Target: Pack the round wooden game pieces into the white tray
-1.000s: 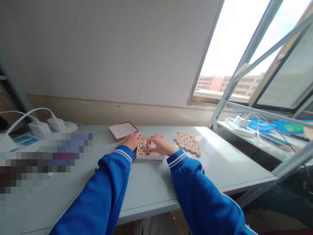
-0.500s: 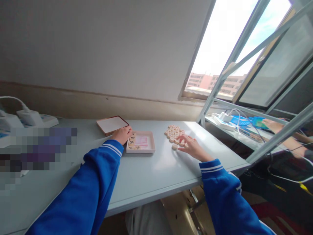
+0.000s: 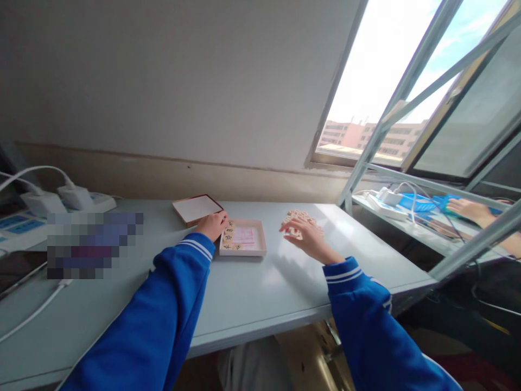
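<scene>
My R hand (image 3: pixel 307 239) has shifted since 0.5 s ago: then it's down at the near edge of the disc pile (image 3: pixel 301 213), now it's up in front of the pile w/ fingertips pointing L at the box (image 3: pixel 243 253). L hand (image 3: pixel 214 225) hasn't really budged, same spot at the box's L rim. My view's swung a bit too, so everything sits slightly diff. in frame.

R hand state: fingers bent, thumb near index. Can't tell if a disc's pinched in there, b/c pale discs sit right behind. L hand: loosely curled, looks like it's touching the box's L side; can't tell if it's actually gripping, fingertips partly hidden.

Key relation: box is L of R hand, w/ a bare strip of surface (image 3: pixel 260 293) btwn. Its wider-looking side runs L–R across me, approx. in line w/ R hand's reach. Pile's just behind R hand & partly covered by it. So R is the nearer hand to the pile, L the nearer to the box.

In the box: a few marked pcs (image 3: pixel 228 237) line the L wall, another beside them at the near L corner; rest is bare pinkish floor. Lid (image 3: pixel 198 210) lies just behind L hand, pale inside up.
</scene>
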The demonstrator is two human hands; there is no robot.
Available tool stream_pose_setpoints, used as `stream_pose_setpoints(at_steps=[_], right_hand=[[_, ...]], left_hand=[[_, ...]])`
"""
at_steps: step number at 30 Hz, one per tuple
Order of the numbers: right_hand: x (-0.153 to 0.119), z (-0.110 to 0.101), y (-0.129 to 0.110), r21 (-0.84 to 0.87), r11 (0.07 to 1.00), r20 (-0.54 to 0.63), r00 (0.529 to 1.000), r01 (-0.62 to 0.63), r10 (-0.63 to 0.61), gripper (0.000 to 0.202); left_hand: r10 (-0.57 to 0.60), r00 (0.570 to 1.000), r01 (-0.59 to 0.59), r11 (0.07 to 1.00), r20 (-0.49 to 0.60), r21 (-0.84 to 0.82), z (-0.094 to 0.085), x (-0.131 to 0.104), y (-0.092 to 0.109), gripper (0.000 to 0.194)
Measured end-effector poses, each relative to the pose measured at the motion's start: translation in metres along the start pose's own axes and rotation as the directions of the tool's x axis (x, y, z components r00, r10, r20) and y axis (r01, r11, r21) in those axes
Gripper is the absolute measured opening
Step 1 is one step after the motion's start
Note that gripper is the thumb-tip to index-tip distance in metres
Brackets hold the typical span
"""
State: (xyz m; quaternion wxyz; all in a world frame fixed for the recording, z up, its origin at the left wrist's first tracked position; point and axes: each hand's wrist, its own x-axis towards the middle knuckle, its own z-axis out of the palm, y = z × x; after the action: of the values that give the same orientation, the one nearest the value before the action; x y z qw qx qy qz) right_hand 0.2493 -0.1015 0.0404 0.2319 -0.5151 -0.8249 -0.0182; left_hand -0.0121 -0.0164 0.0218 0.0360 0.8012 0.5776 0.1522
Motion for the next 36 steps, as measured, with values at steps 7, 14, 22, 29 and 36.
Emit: stream_pose_setpoints(at_steps=[7, 14, 22, 29, 36], right_hand=[[0.072, 0.04, -0.065, 0.244, 0.949, 0.428, 0.855, 0.202, -0.292, 0.026], [0.057, 0.03, -0.048, 0.244, 0.964, 0.215, 0.964, 0.104, -0.159, 0.023], [-0.029, -0.025, 0.016, 0.063, 0.993, 0.13, 0.987, -0.1, 0.091, 0.018], [-0.057, -0.016, 0.049, -0.167, 0.938, 0.049, 0.947, -0.305, 0.317, 0.009], [-0.053, -0.018, 0.044, -0.142, 0.958, 0.031, 0.967, -0.247, 0.254, 0.007]], left_hand=[[-0.009, 1.0, 0.008, 0.999, -0.008, -0.048, -0.001, -0.002, -0.001, 0.023], [0.0, 1.0, 0.0, 0.999, 0.003, -0.049, 0.002, 0.002, -0.003, 0.026], [0.028, 1.0, -0.028, 0.999, 0.002, -0.031, 0.005, 0.006, -0.006, 0.026], [0.014, 1.0, -0.014, 1.0, 0.024, -0.011, 0.002, 0.004, -0.004, 0.028], [0.014, 1.0, -0.014, 1.0, 0.013, -0.024, 0.004, 0.004, -0.006, 0.027]])
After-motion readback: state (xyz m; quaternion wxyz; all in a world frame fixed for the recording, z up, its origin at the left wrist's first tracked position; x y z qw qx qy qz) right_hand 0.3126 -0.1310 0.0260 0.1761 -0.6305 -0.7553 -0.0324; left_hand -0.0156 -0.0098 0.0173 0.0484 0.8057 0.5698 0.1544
